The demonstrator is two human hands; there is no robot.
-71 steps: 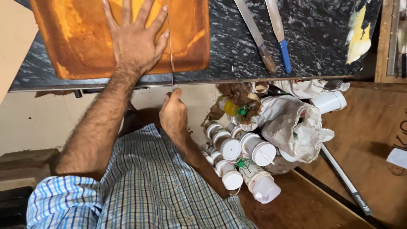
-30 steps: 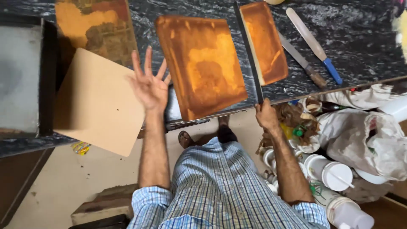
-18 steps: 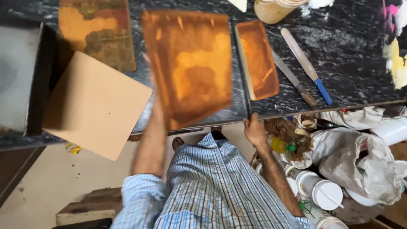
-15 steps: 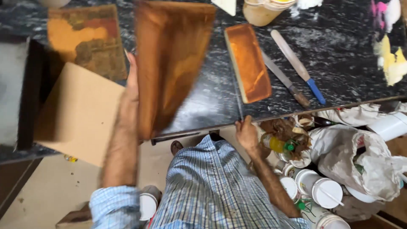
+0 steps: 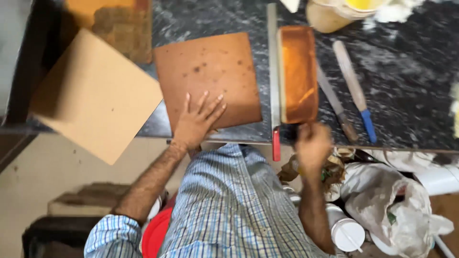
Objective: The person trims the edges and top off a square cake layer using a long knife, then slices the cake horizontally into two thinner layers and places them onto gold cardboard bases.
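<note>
- Cardboard sheet (image 5: 95, 95) overhangs the counter edge, left of the brown slab (image 5: 208, 79).
- My left hand (image 5: 196, 122) lies flat, fingers spread, on the slab's near edge, gripping nothing; I judge I'm settling it in place.
- Right of the slab stand a long knife (image 5: 272, 71) and a narrow orange strip (image 5: 299, 74).
- My right hand (image 5: 313, 145) is blurred below the strip; whether it grips anything I can't tell. Next calls for steadying.

Brown speckled slab (image 5: 208, 79); black marbled counter (image 5: 406, 95); blue-checked shirt (image 5: 229, 210).
</note>
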